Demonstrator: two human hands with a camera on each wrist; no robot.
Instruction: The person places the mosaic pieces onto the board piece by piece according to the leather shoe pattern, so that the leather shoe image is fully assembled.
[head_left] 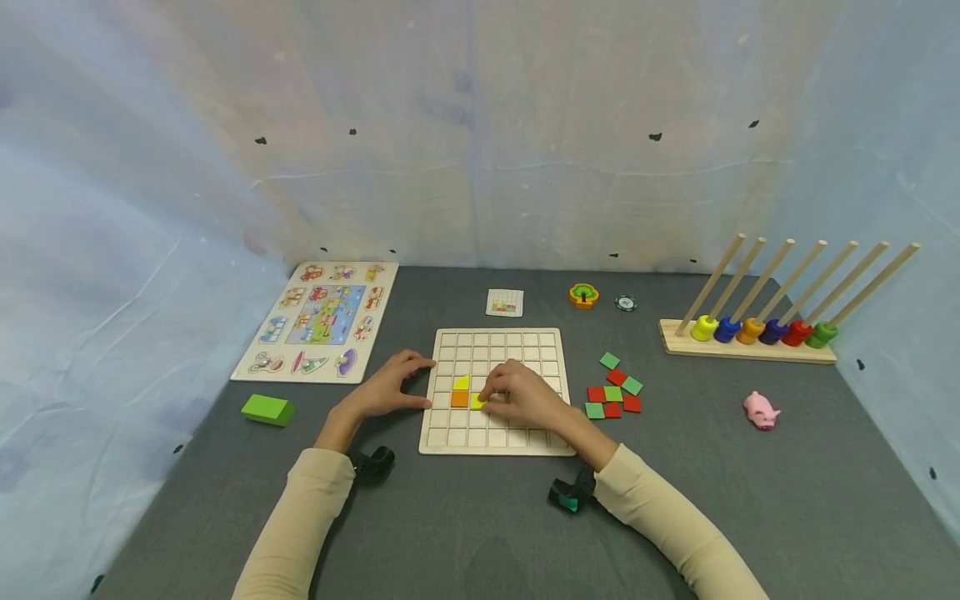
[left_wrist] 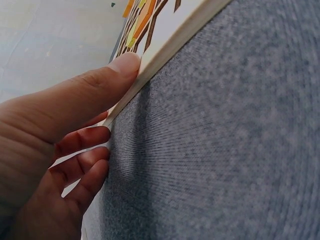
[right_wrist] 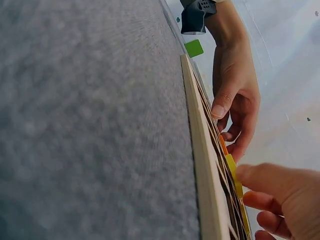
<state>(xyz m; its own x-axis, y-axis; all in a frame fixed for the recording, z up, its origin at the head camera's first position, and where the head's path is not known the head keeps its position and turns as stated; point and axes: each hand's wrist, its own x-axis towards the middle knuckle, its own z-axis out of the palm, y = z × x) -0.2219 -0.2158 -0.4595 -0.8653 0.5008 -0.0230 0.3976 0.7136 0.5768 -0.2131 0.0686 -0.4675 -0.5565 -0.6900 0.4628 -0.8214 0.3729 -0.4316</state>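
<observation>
A wooden grid board (head_left: 495, 443) lies flat in front of me. On its left part sit an orange square tile (head_left: 459, 399) and, just beyond it, a yellow tile (head_left: 461, 382). My right hand (head_left: 525, 393) pinches a second yellow tile (head_left: 476, 402) right beside the orange one, low over the grid. In the right wrist view the thumb lies on this yellow tile (right_wrist: 233, 175). My left hand (head_left: 386, 386) touches the board's left edge, thumb and fingertip spread apart along it. The left wrist view has the left thumb (left_wrist: 100, 82) against the board's rim.
Several red and green tiles (head_left: 612, 393) lie right of the board. Behind it are a pattern card (head_left: 504, 302), a tree piece (head_left: 583, 295) and a chip (head_left: 626, 303). A picture puzzle (head_left: 247, 362), green block (head_left: 267, 409), peg rack (head_left: 750, 349) and pink pig (head_left: 761, 411) stand farther out.
</observation>
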